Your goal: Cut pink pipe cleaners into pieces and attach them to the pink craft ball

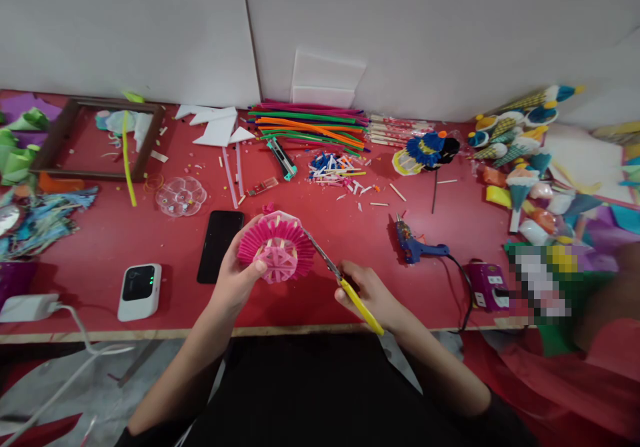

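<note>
Between the thumb and fingers of my left hand [237,267] is a round pink pleated craft piece [277,250], with a lighter pink lattice at its middle and small pale sticks on it. My right hand [369,289] is closed on yellow-handled scissors [359,306]. Their metal blades point up and left, and the tips are at the right edge of the pleats; I cannot tell whether they touch. A black phone [219,247] lies on the table beside my left hand. To the right of my right hand rests a blue glue gun [417,244].
On the red table [340,214], coloured pipe cleaners [310,127], cut straw bits [333,166] and a box cutter [281,158] lie toward the wall. A wooden frame [45,147] and white device [140,292] are left. Paper cones [515,134] and another person's red sleeve [600,367] are right.
</note>
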`<state>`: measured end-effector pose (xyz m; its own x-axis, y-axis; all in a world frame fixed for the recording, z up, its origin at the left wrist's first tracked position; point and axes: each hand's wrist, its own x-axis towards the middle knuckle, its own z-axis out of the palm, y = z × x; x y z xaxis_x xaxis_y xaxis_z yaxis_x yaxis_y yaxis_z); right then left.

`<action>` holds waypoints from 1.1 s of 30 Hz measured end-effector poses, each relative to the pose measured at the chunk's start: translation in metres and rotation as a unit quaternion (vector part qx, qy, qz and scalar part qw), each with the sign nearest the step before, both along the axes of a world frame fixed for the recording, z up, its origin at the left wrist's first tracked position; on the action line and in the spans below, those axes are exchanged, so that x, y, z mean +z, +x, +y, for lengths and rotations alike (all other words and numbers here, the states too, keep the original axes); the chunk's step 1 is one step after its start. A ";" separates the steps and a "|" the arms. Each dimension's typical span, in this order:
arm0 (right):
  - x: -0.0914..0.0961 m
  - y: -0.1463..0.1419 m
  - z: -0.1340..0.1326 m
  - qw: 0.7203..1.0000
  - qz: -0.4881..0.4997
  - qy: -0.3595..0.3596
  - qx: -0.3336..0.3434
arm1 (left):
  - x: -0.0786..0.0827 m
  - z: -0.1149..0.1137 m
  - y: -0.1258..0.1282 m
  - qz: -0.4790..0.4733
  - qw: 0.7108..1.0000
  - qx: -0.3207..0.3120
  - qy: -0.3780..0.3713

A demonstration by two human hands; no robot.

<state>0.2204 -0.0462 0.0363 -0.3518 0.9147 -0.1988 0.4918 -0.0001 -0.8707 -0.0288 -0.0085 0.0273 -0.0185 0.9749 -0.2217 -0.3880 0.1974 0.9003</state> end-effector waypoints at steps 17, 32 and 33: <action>-0.006 0.001 -0.001 0.999 -0.014 0.036 -0.014 | -0.005 -0.004 -0.009 0.017 0.997 -0.081 0.005; -0.015 -0.001 -0.006 0.999 -0.011 0.030 -0.012 | -0.005 -0.001 -0.001 0.008 0.998 -0.063 -0.005; -0.015 -0.001 -0.006 0.999 -0.010 0.029 -0.012 | -0.005 -0.001 -0.001 0.010 0.998 -0.061 -0.007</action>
